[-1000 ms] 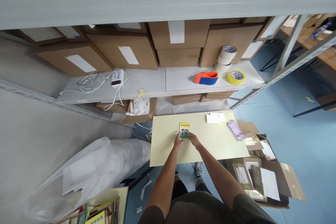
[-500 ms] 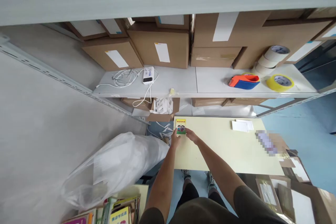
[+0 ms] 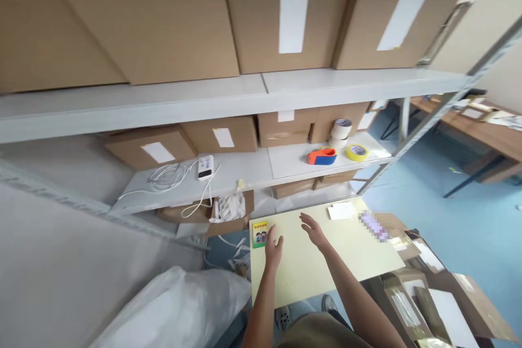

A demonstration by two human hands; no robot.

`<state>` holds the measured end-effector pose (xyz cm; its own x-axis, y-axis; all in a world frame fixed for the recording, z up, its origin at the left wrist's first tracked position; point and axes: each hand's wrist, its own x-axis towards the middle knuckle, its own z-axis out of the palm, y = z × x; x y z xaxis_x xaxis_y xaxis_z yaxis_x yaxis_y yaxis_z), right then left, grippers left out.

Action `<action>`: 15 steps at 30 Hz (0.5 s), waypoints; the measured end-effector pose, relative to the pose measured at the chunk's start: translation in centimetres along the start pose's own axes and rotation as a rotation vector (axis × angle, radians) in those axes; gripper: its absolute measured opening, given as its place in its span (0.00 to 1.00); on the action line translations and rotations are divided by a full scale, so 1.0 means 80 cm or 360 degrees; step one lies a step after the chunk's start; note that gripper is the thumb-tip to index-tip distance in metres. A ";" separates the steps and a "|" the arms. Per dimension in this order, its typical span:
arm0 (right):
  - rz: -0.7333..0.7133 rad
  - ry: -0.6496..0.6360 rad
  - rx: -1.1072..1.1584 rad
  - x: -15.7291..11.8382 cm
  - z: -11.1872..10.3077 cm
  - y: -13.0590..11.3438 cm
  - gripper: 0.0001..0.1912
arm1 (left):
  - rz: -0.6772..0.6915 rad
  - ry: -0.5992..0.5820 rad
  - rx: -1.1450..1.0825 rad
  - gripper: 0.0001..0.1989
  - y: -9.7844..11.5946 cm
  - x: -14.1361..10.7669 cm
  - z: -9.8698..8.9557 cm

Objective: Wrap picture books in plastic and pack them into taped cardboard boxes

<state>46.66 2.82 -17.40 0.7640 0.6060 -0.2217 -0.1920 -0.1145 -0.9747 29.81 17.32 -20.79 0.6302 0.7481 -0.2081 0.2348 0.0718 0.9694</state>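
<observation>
A small yellow and green book point(image 3: 259, 235) with two cartoon figures lies at the left back corner of the pale yellow table point(image 3: 302, 277). Just right of it is my left hand point(image 3: 273, 247), fingers apart and holding nothing; its fingertips are near the book's right edge. My right hand point(image 3: 313, 230) hovers over the middle of the table, open and empty, with its fingers spread to the left. White cards point(image 3: 341, 211) rest at the table's back right.
Above the table, a grey shelf point(image 3: 244, 172) bears a white power strip point(image 3: 206, 167), an orange and blue tape dispenser point(image 3: 322, 156) and yellow tape point(image 3: 356, 153). A white plastic sack point(image 3: 179, 310) stands left; cardboard boxes point(image 3: 408, 304) are at the right.
Both hands have let go of the book, which now lies at the table corner. My right hand has moved away to the right. The view has turned up and to the right.
</observation>
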 end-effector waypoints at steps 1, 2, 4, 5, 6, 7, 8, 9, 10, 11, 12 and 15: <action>-0.0032 0.0056 -0.0006 -0.002 -0.018 -0.013 0.32 | 0.0057 -0.0034 0.0007 0.32 0.014 0.003 0.017; -0.0064 0.0108 -0.0011 -0.002 -0.037 -0.026 0.31 | 0.0113 -0.0075 0.0018 0.32 0.030 0.007 0.035; -0.0124 0.0187 -0.0014 -0.001 -0.074 -0.050 0.31 | 0.0218 -0.0165 0.0058 0.32 0.063 0.017 0.069; -0.0154 0.0211 -0.0012 0.002 -0.091 -0.062 0.30 | 0.0269 -0.0206 0.0084 0.31 0.079 0.023 0.086; -0.0183 0.0226 -0.0013 0.006 -0.108 -0.072 0.30 | 0.0319 -0.0236 0.0110 0.31 0.096 0.030 0.103; -0.0207 0.0233 -0.0020 0.011 -0.125 -0.082 0.30 | 0.0367 -0.0254 0.0133 0.31 0.111 0.037 0.119; -0.0228 0.0232 -0.0033 0.017 -0.141 -0.091 0.31 | 0.0414 -0.0262 0.0151 0.31 0.126 0.044 0.134; -0.0248 0.0225 -0.0050 0.025 -0.156 -0.099 0.31 | 0.0460 -0.0261 0.0165 0.31 0.139 0.050 0.149; -0.0268 0.0216 -0.0070 0.033 -0.172 -0.106 0.31 | 0.0503 -0.0255 0.0180 0.32 0.151 0.057 0.163; -0.0286 0.0204 -0.0091 0.042 -0.187 -0.111 0.32 | 0.0541 -0.0246 0.0199 0.32 0.162 0.063 0.175; -0.0306 0.0191 -0.0113 0.053 -0.201 -0.117 0.33 | 0.0571 -0.0237 0.0223 0.32 0.172 0.069 0.186; -0.0382 0.0165 -0.0238 0.091 -0.239 -0.137 0.34 | 0.0622 -0.0171 0.0305 0.32 0.193 0.080 0.211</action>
<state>66.11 -6.61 -8.88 0.8368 0.5471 0.0212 0.0887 -0.0972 -0.9913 49.92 12.09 -9.39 0.7699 0.6210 0.1470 0.0901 -0.3337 0.9384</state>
